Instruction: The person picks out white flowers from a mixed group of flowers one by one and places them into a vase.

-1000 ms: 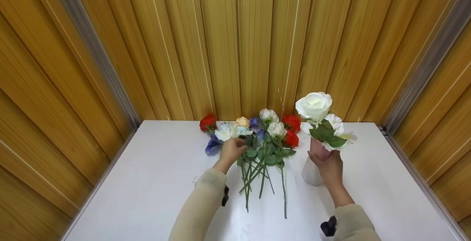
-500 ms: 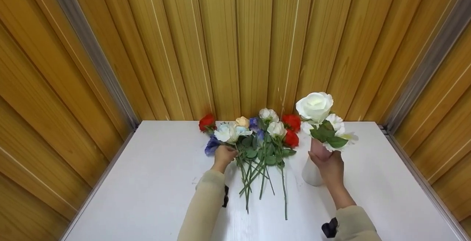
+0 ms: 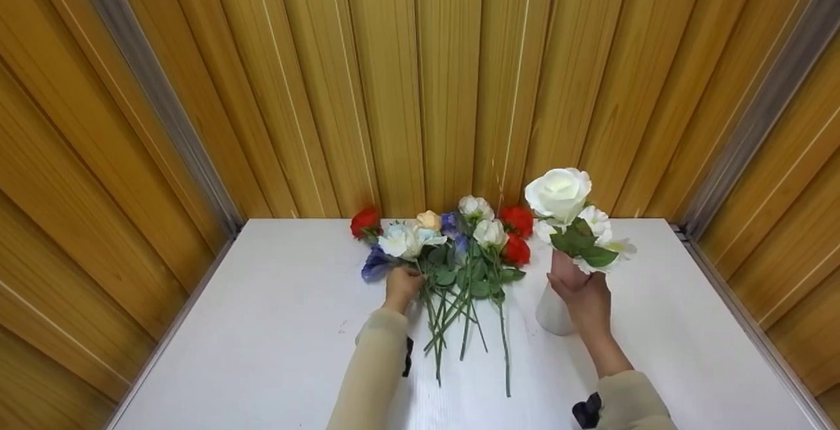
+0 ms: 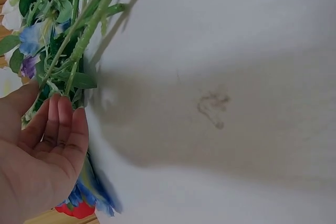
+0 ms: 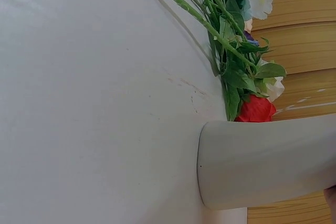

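In the head view my left hand (image 3: pixel 401 289) is at the left side of a pile of artificial flowers, just below a pale white-blue flower (image 3: pixel 401 241). The left wrist view has its thumb and curled fingers (image 4: pixel 65 116) pinching a thin green stem (image 4: pixel 62 51). My right hand (image 3: pixel 587 299) grips the pinkish upper part of a vase (image 3: pixel 554 312) with a white lower body, which stands upright on the table. White flowers, a large white rose (image 3: pixel 559 193) among them, and green leaves rise from the vase. Only a sliver of that hand appears in the right wrist view.
Red roses (image 3: pixel 516 221), blue flowers (image 3: pixel 376 264), white flowers (image 3: pixel 491 233) and a peach one (image 3: pixel 428 220) lie with their heads toward the back wall (image 3: pixel 446 88). Their crossed stems (image 3: pixel 506 351) point to the front of the white table (image 3: pixel 275 338).
My left hand has drawn back from over the pale flower to just below it, its fingers now at a stem. The right hand keeps its grip on the vase.
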Action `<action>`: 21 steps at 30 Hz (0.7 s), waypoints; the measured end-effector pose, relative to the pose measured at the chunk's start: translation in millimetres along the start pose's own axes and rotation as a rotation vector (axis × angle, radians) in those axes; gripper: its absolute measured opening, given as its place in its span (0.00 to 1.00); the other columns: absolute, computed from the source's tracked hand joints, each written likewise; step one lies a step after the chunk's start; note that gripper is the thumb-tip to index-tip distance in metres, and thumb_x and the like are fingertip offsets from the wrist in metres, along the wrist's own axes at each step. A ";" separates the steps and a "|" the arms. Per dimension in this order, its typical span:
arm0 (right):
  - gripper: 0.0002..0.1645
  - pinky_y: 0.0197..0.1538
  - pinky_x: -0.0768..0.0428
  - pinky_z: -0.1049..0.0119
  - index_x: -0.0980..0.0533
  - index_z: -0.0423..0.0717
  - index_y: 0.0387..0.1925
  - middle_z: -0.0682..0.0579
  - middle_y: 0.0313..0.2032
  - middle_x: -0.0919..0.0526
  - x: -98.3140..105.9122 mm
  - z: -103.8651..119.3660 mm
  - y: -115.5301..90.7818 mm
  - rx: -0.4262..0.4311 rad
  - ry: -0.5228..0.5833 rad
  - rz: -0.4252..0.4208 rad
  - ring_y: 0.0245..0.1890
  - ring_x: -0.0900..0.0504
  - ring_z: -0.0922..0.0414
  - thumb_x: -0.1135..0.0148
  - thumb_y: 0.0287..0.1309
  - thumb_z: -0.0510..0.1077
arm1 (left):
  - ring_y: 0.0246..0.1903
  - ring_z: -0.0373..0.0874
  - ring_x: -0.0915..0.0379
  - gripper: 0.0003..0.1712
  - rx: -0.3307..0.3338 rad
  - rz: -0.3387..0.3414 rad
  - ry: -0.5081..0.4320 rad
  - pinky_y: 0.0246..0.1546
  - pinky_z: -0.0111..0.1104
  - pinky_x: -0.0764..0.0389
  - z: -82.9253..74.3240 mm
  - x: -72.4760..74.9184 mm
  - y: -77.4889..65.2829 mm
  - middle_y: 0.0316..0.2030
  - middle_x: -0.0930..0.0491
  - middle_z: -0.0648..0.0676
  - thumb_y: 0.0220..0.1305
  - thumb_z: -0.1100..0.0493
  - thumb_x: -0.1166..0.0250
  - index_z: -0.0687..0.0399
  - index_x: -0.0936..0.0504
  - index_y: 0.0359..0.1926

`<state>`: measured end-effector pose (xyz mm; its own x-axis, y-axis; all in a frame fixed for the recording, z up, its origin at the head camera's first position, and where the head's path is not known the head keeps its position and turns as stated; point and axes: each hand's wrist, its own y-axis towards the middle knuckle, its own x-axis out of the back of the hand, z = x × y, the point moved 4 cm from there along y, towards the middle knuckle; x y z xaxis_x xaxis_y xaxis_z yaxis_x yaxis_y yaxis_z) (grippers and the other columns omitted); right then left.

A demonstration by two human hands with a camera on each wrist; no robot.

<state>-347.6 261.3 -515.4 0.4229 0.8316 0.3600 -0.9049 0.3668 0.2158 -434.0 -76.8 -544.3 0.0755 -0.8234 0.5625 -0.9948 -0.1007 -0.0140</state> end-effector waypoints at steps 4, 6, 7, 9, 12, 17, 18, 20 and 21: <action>0.55 0.76 0.35 0.41 0.51 0.29 0.75 0.27 0.71 0.34 0.4 -0.5 -0.1 -0.012 -0.019 0.015 0.72 0.34 0.35 0.29 0.61 0.48 | 0.50 0.61 0.17 0.15 0.049 -0.010 -0.076 0.55 0.47 0.17 3.6 -1.3 1.6 0.47 0.13 0.69 0.65 0.63 0.34 0.73 0.14 0.48; 0.55 0.76 0.35 0.41 0.51 0.29 0.76 0.28 0.71 0.35 0.6 -0.9 0.3 -0.019 -0.027 0.020 0.73 0.34 0.35 0.29 0.61 0.48 | 0.49 0.60 0.17 0.16 0.081 -0.014 -0.121 0.54 0.46 0.17 4.2 -0.7 1.8 0.48 0.13 0.68 0.66 0.63 0.35 0.72 0.14 0.49; 0.55 0.76 0.36 0.41 0.51 0.29 0.76 0.28 0.71 0.35 0.6 -1.0 0.3 -0.019 -0.026 0.020 0.73 0.34 0.35 0.29 0.61 0.48 | 0.49 0.59 0.17 0.16 0.091 -0.019 -0.138 0.52 0.45 0.16 5.0 -0.4 2.3 0.47 0.13 0.68 0.67 0.63 0.35 0.72 0.14 0.49; 0.55 0.76 0.35 0.41 0.51 0.29 0.76 0.27 0.71 0.35 0.6 -0.7 0.2 -0.019 -0.024 0.018 0.73 0.34 0.35 0.29 0.61 0.48 | 0.47 0.59 0.16 0.15 0.113 -0.023 -0.173 0.50 0.44 0.16 5.3 0.5 3.8 0.46 0.13 0.68 0.66 0.63 0.35 0.72 0.14 0.48; 0.55 0.75 0.34 0.41 0.50 0.28 0.75 0.26 0.70 0.34 0.6 0.2 0.8 -0.019 -0.034 0.012 0.72 0.33 0.34 0.29 0.60 0.48 | 0.46 0.60 0.15 0.15 0.131 -0.021 -0.194 0.49 0.45 0.15 12.4 -1.2 13.9 0.46 0.13 0.68 0.64 0.65 0.34 0.72 0.14 0.48; 0.55 0.75 0.34 0.40 0.50 0.27 0.74 0.25 0.70 0.34 1.1 0.6 0.0 -0.033 -0.056 0.014 0.72 0.33 0.33 0.29 0.61 0.49 | 0.42 0.54 0.14 0.13 0.092 -0.040 -0.232 0.43 0.40 0.14 51.6 -20.7 49.2 0.44 0.11 0.63 0.60 0.63 0.31 0.64 0.10 0.45; 0.55 0.75 0.34 0.40 0.50 0.27 0.74 0.25 0.69 0.33 1.2 0.6 -0.3 -0.031 -0.059 0.013 0.72 0.33 0.33 0.29 0.61 0.49 | 0.42 0.53 0.14 0.13 0.097 -0.041 -0.237 0.43 0.39 0.14 55.7 -23.3 52.4 0.44 0.11 0.62 0.60 0.63 0.31 0.63 0.10 0.46; 0.53 0.74 0.33 0.40 0.48 0.25 0.72 0.24 0.67 0.31 1.7 0.5 -0.6 -0.026 -0.065 0.002 0.70 0.31 0.33 0.29 0.60 0.48 | 0.39 0.52 0.15 0.13 0.130 -0.042 -0.262 0.41 0.39 0.14 57.7 -26.3 54.6 0.44 0.11 0.63 0.60 0.64 0.32 0.63 0.10 0.46; 0.53 0.74 0.32 0.41 0.47 0.25 0.72 0.24 0.66 0.30 1.9 0.3 -0.1 -0.022 -0.064 -0.005 0.69 0.30 0.33 0.29 0.60 0.48 | 0.37 0.51 0.16 0.14 0.143 -0.045 -0.283 0.39 0.38 0.15 54.1 -24.8 51.9 0.44 0.11 0.63 0.60 0.65 0.33 0.64 0.11 0.47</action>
<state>-346.6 262.7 -514.5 0.4289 0.8018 0.4161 -0.9034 0.3804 0.1981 -483.7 -91.8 -603.7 0.1554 -0.9370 0.3127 -0.9718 -0.2019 -0.1218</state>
